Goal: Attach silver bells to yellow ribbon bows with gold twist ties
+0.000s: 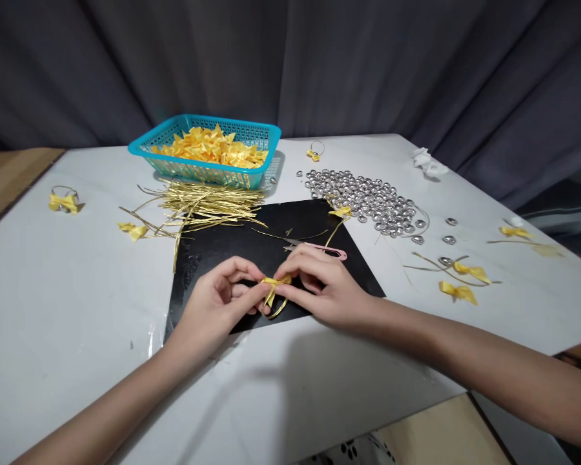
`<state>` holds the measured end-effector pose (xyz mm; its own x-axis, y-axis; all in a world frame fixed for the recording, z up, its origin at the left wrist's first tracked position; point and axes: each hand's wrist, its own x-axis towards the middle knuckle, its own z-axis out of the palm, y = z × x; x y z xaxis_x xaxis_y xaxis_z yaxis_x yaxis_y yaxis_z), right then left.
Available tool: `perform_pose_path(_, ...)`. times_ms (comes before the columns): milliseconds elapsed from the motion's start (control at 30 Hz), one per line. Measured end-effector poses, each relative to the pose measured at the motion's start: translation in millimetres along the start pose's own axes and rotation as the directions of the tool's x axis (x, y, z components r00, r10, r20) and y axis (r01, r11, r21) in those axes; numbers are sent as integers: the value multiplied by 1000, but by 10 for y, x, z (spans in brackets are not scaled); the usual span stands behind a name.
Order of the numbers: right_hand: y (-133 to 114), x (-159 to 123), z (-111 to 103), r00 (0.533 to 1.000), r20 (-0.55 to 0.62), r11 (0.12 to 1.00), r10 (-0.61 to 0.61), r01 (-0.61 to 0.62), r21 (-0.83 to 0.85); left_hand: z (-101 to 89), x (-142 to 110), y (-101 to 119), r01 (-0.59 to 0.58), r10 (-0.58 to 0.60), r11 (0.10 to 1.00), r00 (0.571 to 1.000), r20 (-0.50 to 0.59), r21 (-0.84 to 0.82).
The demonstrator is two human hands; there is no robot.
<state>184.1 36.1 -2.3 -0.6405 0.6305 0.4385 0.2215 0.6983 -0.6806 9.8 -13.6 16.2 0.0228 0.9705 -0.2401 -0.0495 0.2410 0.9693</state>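
A yellow ribbon bow [271,294] with a loop of gold cord [277,314] hanging beneath it is held over the black mat [203,252]. My left hand [227,294] pinches the bow's left side between thumb and fingers. From the other side, my right hand [322,281] pinches its right part, the fingertips of both hands nearly meeting. Much of the bow is covered by my fingers. Just beyond my right hand lie small scissors with pink handles [336,252], partly hidden by that hand.
A blue basket [142,148] full of yellow bows stands at the back left, with gold cords [213,205] heaped before it. Silver beads [363,197] spread at the back right. Finished-looking bow rings [64,201], loose bows [458,292] and crumpled white tissue [428,163] lie around.
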Motion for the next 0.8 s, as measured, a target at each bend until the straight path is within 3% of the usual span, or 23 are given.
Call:
perform_pose_path(133,15,-34,-17,973,-15,942,-231,219,-254,0,4,17,9,-10,1000,1000,9,5)
perform_pose_path(233,-2,-50,-31,960,45,907,-276,276,-317,-2,6,24,26,-26,1000,1000,15,4)
perform_pose_path(300,-24,-44,-29,974,66,940,-216,226,-257,-5,4,23,34,-34,999,999,27,1)
perform_pose_path(400,-70,-24,-19,997,77,999,-8,10,-32,-12,-2,14,22,-22,1000,998,51,-2)
perform_pose_path(500,-105,-5,-35,979,95,967,183,-197,164,-14,0,3,-1,0,1000,999,52,5)
perform_pose_path(633,-71,40,-150,955,14,930,296,-291,226,-9,9,8,-12,10,1000,999,48,29)
perform_pose_path(700,-19,77,-247,960,2,953,281,-279,121,-8,8,18,-15,13,999,999,47,29)
perform_pose_path(767,45,114,-352,972,34,963,232,-225,-150,-12,4,26,-19,18,1000,999,51,25)
perform_pose_path(800,76,128,-400,971,29,923,236,-215,-318,-17,2,27,-23,22,1000,999,50,21)
